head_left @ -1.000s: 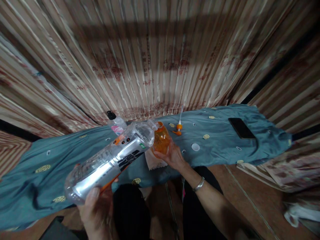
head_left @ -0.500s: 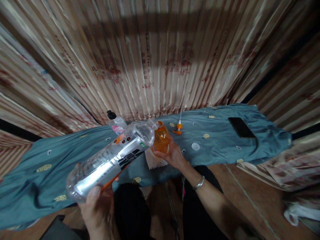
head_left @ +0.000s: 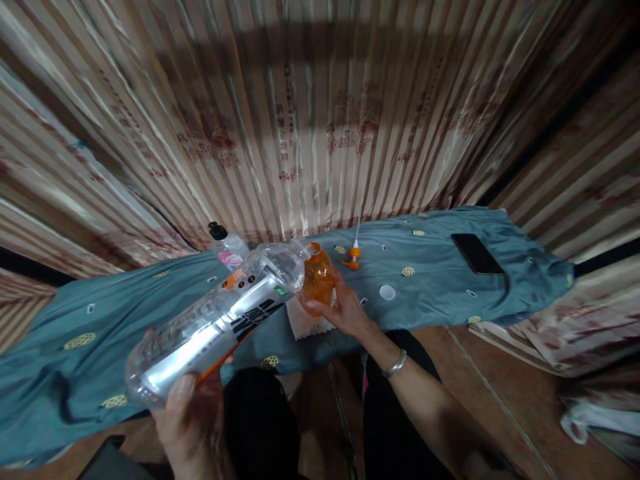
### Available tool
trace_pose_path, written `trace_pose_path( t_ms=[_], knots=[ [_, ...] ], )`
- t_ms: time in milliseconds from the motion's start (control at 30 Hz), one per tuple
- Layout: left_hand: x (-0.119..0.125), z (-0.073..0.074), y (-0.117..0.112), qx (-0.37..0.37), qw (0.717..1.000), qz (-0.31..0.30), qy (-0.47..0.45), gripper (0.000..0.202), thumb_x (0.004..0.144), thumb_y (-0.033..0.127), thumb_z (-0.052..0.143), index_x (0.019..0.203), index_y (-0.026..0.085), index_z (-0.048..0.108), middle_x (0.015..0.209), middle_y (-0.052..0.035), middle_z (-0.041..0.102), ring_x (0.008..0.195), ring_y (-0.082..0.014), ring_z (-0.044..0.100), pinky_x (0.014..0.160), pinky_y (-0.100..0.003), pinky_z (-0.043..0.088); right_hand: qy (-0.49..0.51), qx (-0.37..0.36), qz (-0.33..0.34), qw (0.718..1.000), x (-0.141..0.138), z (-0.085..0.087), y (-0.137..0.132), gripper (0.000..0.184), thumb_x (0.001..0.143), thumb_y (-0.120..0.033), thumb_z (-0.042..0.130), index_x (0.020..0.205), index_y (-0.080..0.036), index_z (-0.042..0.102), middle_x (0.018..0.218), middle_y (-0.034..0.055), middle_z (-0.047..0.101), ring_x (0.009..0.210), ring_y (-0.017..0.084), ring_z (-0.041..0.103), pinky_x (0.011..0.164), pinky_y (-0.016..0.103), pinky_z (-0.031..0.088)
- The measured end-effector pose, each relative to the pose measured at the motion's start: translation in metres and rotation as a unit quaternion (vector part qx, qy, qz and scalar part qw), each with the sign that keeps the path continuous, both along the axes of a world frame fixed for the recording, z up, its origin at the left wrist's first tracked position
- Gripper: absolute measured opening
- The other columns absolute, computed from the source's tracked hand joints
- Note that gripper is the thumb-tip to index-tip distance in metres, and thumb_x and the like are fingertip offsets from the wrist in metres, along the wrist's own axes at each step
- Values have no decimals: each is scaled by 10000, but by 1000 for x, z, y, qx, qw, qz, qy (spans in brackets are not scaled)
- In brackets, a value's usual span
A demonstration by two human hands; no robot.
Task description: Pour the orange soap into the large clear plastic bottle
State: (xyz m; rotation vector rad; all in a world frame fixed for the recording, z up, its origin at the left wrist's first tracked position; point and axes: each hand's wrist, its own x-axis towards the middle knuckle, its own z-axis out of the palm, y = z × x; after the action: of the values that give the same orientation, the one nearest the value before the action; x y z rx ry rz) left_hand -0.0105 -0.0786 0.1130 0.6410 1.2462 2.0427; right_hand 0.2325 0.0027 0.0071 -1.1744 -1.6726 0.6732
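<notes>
Gripping the bottom end of a large clear bottle [head_left: 220, 320], the left hand [head_left: 193, 420] is closed round its base, thumb laid along the underside and the other fingers hidden behind the plastic. The bottle lies steeply tipped, its base low toward the person and its neck raised toward the far side, with the mouth meeting the top of a small orange bottle [head_left: 316, 283].

The right hand [head_left: 345, 310] has that orange bottle from the right and below. Its fingers [head_left: 325, 308] are curled partway round the lower body and pressed against it, while the upper half stands clear of the hand. A metal bracelet [head_left: 395, 363] sits on that wrist.

Both bottles are held over the near edge of the worktop [head_left: 440, 293], which is draped in blue-green cloth. A pale tissue [head_left: 305, 323] lies right under the orange bottle. Beyond the right hand are an orange pump top [head_left: 353, 257] with its white tube and a white cap [head_left: 387, 292], both near but not touching it. A dark phone [head_left: 477, 253] lies well off toward the right end. A little bottle with a black cap [head_left: 227, 243] stands behind the big bottle by the striped curtain [head_left: 320, 120]. The left stretch of cloth is open room.
</notes>
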Motion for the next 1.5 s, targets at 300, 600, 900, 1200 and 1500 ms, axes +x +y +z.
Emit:
trace_pose_path(
  t_ms=[300, 600, 900, 1200, 1500],
  knots=[
    [-1, 0, 3, 3, 1000, -1, -1, 1002, 434, 279, 879, 1397, 481, 686, 1425, -34, 763, 1371, -456, 666, 499, -209, 583, -5, -5, 10, 1000, 2, 2, -1, 847, 1055, -575, 737, 1754, -233, 402, 1552, 172, 743, 1424, 384, 743, 1197, 560, 619],
    [-3, -3, -2, -1, 1000, 4, -7, 707, 431, 296, 911, 1129, 338, 806, 1366, -79, 781, 1414, -477, 637, 568, -251, 662, -5, 7, 18, 1000, 4, 5, 1, 985, 1015, -561, 819, 1802, -258, 310, 1624, 157, 699, 1494, 371, 699, 1253, 547, 579],
    [-3, -4, 0, 16, 1000, -4, 6, 977, 456, 277, 886, 1391, 479, 687, 1402, -25, 768, 1350, -445, 683, 534, -240, 635, 0, 7, 18, 1000, 2, 7, 0, 929, 1005, -486, 841, 1771, -255, 368, 1600, 160, 715, 1480, 363, 710, 1248, 549, 587],
    [-3, -4, -1, 17, 1000, -11, 16, 981, 475, 264, 868, 1407, 504, 681, 1436, -27, 750, 1250, -427, 737, 479, -219, 570, -11, 4, 0, 1000, -4, 10, 0, 970, 950, -384, 847, 1768, -249, 345, 1486, 145, 774, 1377, 351, 770, 1168, 533, 642],
    [-1, 0, -1, 23, 999, -17, 23, 1018, 472, 283, 888, 1437, 506, 651, 1478, -15, 727, 1243, -411, 738, 503, -230, 579, -6, -1, -5, 1000, -5, 10, 1, 997, 910, -327, 856, 1765, -222, 355, 1474, 150, 780, 1312, 346, 802, 1126, 505, 665]
  ],
)
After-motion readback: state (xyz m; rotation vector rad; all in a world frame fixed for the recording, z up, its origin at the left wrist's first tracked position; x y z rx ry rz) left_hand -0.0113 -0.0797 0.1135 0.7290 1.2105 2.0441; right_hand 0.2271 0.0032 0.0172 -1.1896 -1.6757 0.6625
